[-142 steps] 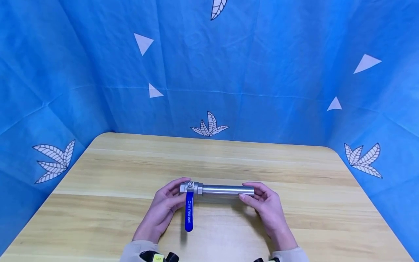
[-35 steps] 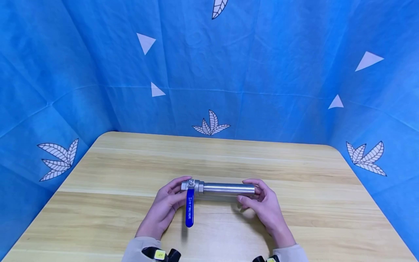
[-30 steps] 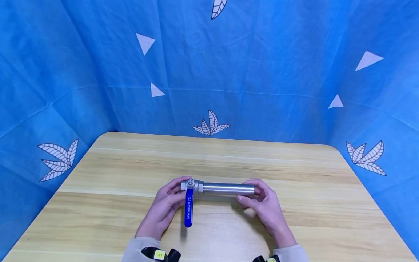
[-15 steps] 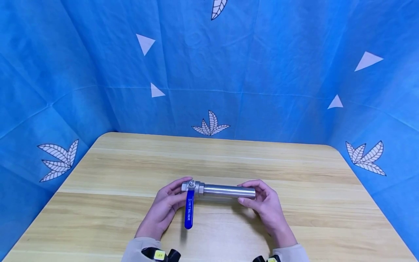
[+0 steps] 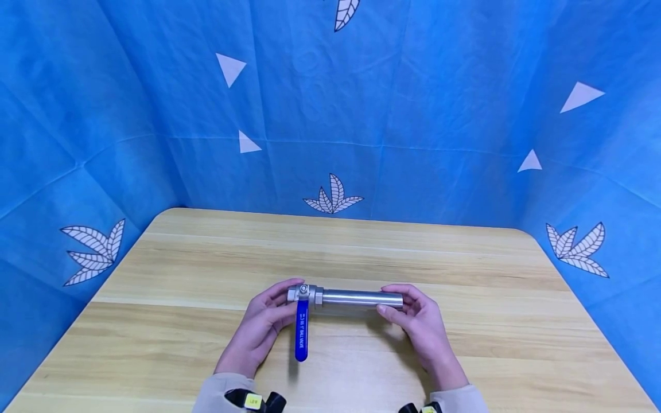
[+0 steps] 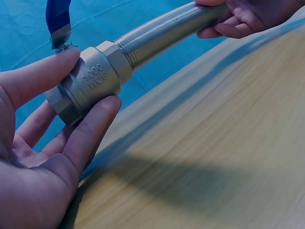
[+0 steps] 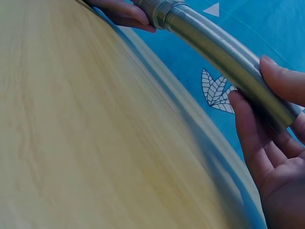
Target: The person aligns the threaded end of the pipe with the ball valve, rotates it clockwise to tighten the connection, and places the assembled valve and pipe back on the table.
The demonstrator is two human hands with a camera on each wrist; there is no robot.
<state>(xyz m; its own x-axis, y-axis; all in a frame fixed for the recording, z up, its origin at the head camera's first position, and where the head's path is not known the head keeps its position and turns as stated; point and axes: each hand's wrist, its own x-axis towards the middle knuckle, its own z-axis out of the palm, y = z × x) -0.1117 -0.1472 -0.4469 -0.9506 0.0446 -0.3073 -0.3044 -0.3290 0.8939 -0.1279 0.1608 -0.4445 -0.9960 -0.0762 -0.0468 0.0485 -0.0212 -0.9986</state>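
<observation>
My left hand (image 5: 255, 330) grips a silver ball valve (image 5: 312, 296) by its body, thumb on the near side. The valve's blue lever handle (image 5: 302, 335) points toward me. A smooth steel pipe (image 5: 351, 297) is joined to the valve's right end. Some thread (image 6: 127, 52) shows at that joint in the left wrist view. Near the pipe's free end, my right hand (image 5: 426, 330) pinches it between thumb and fingers. Both pieces are held level above the table, casting shadows on it. Fingers behind the metal are partly hidden.
The wooden table (image 5: 330, 246) has rounded far corners. Blue cloth (image 5: 439, 86) with white leaf and triangle prints hangs behind it and on both sides. Camera straps (image 5: 253, 400) sit on the wrists.
My right thumb was lower, off the pipe's near side, about a second ago; now it presses the pipe. The pipe's free end has tilted slightly. My left hand's grip on the valve stays the same.
</observation>
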